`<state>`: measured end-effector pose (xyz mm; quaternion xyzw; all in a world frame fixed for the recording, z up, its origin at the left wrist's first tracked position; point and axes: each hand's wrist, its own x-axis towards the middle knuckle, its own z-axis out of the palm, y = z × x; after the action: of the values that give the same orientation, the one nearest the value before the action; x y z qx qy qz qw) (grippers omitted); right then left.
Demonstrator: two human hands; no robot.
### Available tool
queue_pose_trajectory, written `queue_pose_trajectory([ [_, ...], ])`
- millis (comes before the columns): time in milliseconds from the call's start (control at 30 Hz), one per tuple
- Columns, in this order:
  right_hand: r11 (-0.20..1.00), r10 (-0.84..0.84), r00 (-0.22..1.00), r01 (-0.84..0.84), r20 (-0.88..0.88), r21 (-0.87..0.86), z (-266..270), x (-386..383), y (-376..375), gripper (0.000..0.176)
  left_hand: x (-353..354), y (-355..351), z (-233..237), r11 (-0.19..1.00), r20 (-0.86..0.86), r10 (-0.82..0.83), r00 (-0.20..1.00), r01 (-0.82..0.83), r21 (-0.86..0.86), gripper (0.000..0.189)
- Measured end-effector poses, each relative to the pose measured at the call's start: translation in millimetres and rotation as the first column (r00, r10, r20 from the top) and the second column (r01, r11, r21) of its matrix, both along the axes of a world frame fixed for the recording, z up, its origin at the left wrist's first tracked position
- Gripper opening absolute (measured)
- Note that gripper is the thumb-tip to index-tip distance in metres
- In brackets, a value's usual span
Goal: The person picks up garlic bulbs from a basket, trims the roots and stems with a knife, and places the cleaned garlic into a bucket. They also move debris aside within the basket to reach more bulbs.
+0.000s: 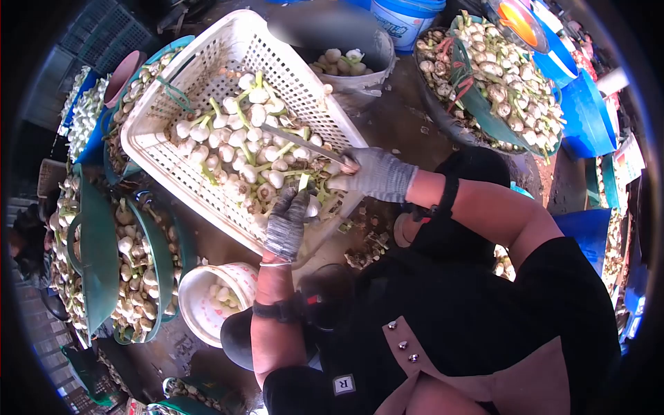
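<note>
In my gloved right hand (377, 174) is a long knife (301, 142), its blade pointing left over the garlic. My gloved left hand (287, 223) is closed on a garlic bulb (312, 206), mostly hidden by the fingers, with a pale cut stem (303, 181) showing above them. Both hands are over the near right end of a white perforated plastic basket (232, 43). Inside it lies a heap of garlic bulbs (228, 142), many with short green stems.
A white bucket (197, 294) with some peeled-looking bulbs stands near my left forearm. Another bucket (377, 77) holding bulbs is behind the basket. Green tubs (97, 256) of garlic crowd the left, and a heaped garlic tub (501, 76) stands at upper right near blue containers (584, 117).
</note>
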<state>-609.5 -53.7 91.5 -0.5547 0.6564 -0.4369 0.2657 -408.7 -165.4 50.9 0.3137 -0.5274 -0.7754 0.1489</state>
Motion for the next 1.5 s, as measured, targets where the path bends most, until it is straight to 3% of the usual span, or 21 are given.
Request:
queue_pose_trajectory([
  [133,0.995,-0.082,0.992,0.076,0.099,0.058,12.3,26.6,-20.7,0.034,1.1,15.1,35.7,0.980,-0.038,-0.129,0.991,0.121,-0.159,0.044],
  [200,0.901,-0.254,0.799,-0.010,0.545,0.434,57.6,31.4,-22.8,0.029,0.5,18.7,48.8,0.967,-0.241,-0.047,0.969,-0.016,-0.254,0.064],
  [233,0.900,-0.248,0.803,-0.016,0.542,0.436,47.3,32.6,-23.9,0.029,0.2,19.4,54.2,0.967,-0.244,-0.038,0.969,-0.025,-0.252,0.064],
  [300,0.854,-0.469,0.172,-0.162,0.866,0.495,36.4,40.2,-24.4,0.024,0.7,20.5,58.0,0.985,-0.279,0.008,0.960,-0.056,-0.163,0.062],
  [367,0.831,-0.493,0.224,-0.166,0.841,0.532,37.6,45.9,-21.1,0.024,0.6,13.4,44.4,0.971,-0.234,-0.050,0.971,-0.008,-0.238,0.063],
  [433,0.735,-0.531,0.514,-0.116,0.673,0.668,43.7,53.9,-22.9,0.025,6.5,8.4,21.7,0.867,-0.270,-0.039,0.962,-0.102,-0.488,0.059],
  [467,0.647,-0.506,0.740,-0.014,0.443,0.762,56.1,50.9,-25.3,0.024,6.3,12.7,32.8,0.942,-0.332,0.018,0.943,-0.128,-0.311,0.053],
  [500,0.648,-0.503,0.743,-0.014,0.442,0.762,38.5,45.1,-21.6,0.024,8.0,9.3,30.4,0.941,-0.334,0.021,0.942,-0.132,-0.311,0.053],
  [533,0.901,-0.260,0.917,0.116,0.304,0.418,6.0,36.3,-12.9,0.025,10.8,3.5,23.9,0.909,-0.252,0.022,0.967,-0.124,-0.398,0.050],
  [567,0.996,-0.087,0.995,0.088,0.037,-0.016,-12.1,28.9,-3.0,0.027,14.5,-1.7,15.0,0.871,-0.166,0.029,0.986,-0.107,-0.479,0.047],
  [600,0.995,-0.014,0.983,0.032,-0.183,0.096,17.4,24.4,6.1,0.022,18.9,-5.6,1.1,0.873,-0.165,0.030,0.986,-0.106,-0.475,0.047],
  [700,0.971,0.218,0.837,-0.236,-0.501,0.029,48.6,19.0,20.0,0.018,33.8,-15.3,-62.2,0.187,0.226,0.040,0.973,0.214,-0.959,0.038],
  [733,0.978,0.200,0.801,-0.198,-0.564,0.066,63.9,25.3,23.7,0.018,41.3,-16.8,-83.2,-0.407,0.218,0.261,0.940,0.312,-0.858,0.038],
  [767,0.979,0.195,0.802,-0.191,-0.565,0.066,65.8,24.2,25.0,0.018,48.1,-13.2,-95.1,-0.506,0.147,0.334,0.931,0.309,-0.805,0.041],
  [900,0.963,0.263,0.715,-0.231,-0.648,0.137,61.9,20.5,29.2,0.020,54.3,-4.3,-96.2,-0.150,0.238,0.199,0.951,0.269,-0.951,0.041],
  [1300,0.978,0.185,0.811,-0.095,-0.556,0.187,15.0,7.1,21.7,0.017,22.5,15.7,-39.1,-0.103,0.311,0.042,0.949,0.314,-0.944,0.039],
  [1333,0.979,0.130,0.874,-0.038,-0.468,0.201,12.0,5.9,20.8,0.018,18.3,27.9,8.9,0.069,0.233,0.041,0.972,0.230,-0.971,0.034],
  [1367,0.939,0.292,0.379,-0.287,-0.878,0.189,-77.8,-46.3,1.2,0.019,16.1,34.8,46.9,0.237,0.153,0.055,0.987,0.136,-0.962,0.029],
  [1400,0.955,0.244,0.709,-0.056,-0.662,0.291,-78.0,-51.9,5.2,0.022,30.0,31.4,65.3,-0.182,0.219,0.017,0.976,0.219,-0.959,0.028],
  [1433,0.881,0.092,0.919,0.104,-0.383,0.461,-68.2,-54.3,2.6,0.024,35.7,48.8,104.8,0.496,0.062,0.197,0.978,-0.045,-0.867,0.038],
  [1500,0.926,0.058,0.985,0.007,-0.162,0.377,-30.6,-33.0,2.8,0.026,87.1,28.1,102.1,0.584,0.056,0.530,0.846,-0.317,-0.747,0.049],
])
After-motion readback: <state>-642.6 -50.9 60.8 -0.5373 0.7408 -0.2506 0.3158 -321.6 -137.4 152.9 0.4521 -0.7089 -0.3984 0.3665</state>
